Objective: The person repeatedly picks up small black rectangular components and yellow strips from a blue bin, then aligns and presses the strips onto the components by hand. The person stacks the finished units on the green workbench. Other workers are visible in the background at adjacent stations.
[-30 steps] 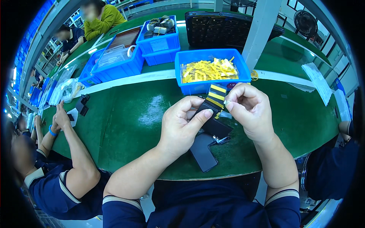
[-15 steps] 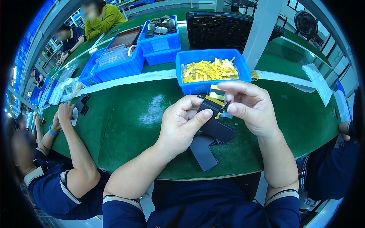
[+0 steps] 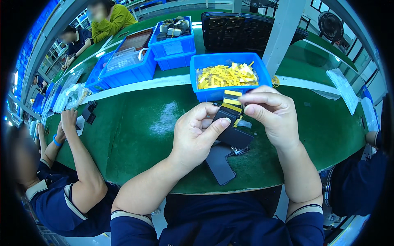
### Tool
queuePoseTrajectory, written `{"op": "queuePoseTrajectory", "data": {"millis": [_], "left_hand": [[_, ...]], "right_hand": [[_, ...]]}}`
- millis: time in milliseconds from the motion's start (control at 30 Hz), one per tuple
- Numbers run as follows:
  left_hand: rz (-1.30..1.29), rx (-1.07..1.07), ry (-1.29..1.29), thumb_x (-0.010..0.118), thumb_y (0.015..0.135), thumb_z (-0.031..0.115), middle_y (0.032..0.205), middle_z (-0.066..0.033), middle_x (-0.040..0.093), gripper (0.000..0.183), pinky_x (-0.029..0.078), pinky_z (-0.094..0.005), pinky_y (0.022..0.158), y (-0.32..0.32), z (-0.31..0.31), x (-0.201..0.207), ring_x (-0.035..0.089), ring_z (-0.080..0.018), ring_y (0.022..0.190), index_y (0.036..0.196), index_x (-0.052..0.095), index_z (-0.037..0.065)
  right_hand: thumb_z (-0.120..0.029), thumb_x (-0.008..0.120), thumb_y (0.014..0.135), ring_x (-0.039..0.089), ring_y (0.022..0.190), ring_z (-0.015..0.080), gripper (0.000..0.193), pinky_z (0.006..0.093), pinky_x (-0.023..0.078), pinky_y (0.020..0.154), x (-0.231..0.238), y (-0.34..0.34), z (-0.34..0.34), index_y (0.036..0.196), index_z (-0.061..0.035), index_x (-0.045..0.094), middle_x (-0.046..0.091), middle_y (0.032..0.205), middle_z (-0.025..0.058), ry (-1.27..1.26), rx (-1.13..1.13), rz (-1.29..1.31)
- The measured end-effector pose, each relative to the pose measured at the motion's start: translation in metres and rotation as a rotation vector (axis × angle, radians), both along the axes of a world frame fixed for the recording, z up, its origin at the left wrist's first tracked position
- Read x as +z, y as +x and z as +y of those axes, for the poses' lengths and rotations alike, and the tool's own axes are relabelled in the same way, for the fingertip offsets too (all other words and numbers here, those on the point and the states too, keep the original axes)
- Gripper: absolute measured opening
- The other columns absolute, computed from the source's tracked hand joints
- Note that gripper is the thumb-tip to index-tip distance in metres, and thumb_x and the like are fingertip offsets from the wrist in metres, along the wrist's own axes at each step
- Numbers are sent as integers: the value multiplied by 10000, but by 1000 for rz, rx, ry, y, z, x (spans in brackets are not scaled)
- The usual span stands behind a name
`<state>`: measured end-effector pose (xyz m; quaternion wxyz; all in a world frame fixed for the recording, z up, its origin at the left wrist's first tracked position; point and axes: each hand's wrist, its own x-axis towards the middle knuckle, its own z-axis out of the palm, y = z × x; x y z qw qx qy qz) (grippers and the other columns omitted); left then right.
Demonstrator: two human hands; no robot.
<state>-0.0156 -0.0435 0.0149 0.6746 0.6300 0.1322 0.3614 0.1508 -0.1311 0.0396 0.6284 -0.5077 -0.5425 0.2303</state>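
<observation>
In the middle of the scene, above the green table (image 3: 135, 160), my left hand (image 3: 192, 133) grips a black part (image 3: 230, 114) between thumb and fingers, a yellow-striped strip (image 3: 232, 98) at its far end. My right hand (image 3: 276, 112), fingers bent, is just right of that strip; I cannot tell whether its blurred fingertips hold anything. Flat dark pieces (image 3: 220, 165) lie on the near side, a blue bin (image 3: 262, 73) of yellow pieces (image 3: 225, 77) stands beyond, and a co-worker (image 3: 61, 209) is at left.

Part (image 3: 230, 114) being held in left hand (image 3: 192, 134), strips (image 3: 226, 76) being contained in bin (image 3: 206, 96) behind, bin being flanked left by crates (image 3: 172, 48)
</observation>
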Motion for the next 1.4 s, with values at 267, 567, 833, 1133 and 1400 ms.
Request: {"op": "queuePoseTrajectory", "data": {"millis": [267, 567, 833, 1133, 1400], "left_hand": [[69, 286, 344, 669, 796, 56, 804, -98, 612, 176, 527, -269, 649, 6, -5, -10, 655, -179, 755, 931, 574, -7], [10, 361, 1003, 700, 705, 31, 798, -125, 629, 202, 511, -333, 588, 6, -1, 5, 632, -272, 696, 871, 587, 6], [-12, 327, 1018, 712, 692, 41, 776, -123, 623, 214, 507, -330, 583, 5, 1, 6, 624, -270, 674, 866, 592, 10], [204, 284, 492, 647, 817, 71, 829, -15, 581, 137, 458, -230, 681, -1, 25, 0, 547, -74, 739, 905, 577, -7], [875, 510, 495, 610, 840, 131, 772, -72, 651, 157, 451, -233, 634, -52, 131, 2, 585, -101, 687, 867, 650, -18]], "right_hand": [[-71, 738, 616, 544, 1023, 314, 289, 422, 417, 877, 3, -23, -1, 894, -52, 661, 581, 1081, 122, 396, -390, -898], [-56, 724, 664, 594, 772, 237, 140, 443, 413, 897, 9, -17, -4, 766, -53, 628, 601, 737, 73, 223, -168, -637], [-26, 718, 628, 579, 713, 239, 170, 439, 451, 848, 8, -20, -4, 756, -34, 607, 571, 718, 76, 421, -227, -799], [-324, 690, 764, 537, 1011, 295, 449, 355, 418, 890, 8, -15, -1, 1068, -6, 601, 571, 1060, 148, 318, -390, -548], [-120, 678, 760, 564, 993, 265, 240, 339, 437, 853, -5, -6, 4, 972, -17, 632, 585, 1054, 127, 115, -248, -510]]}}
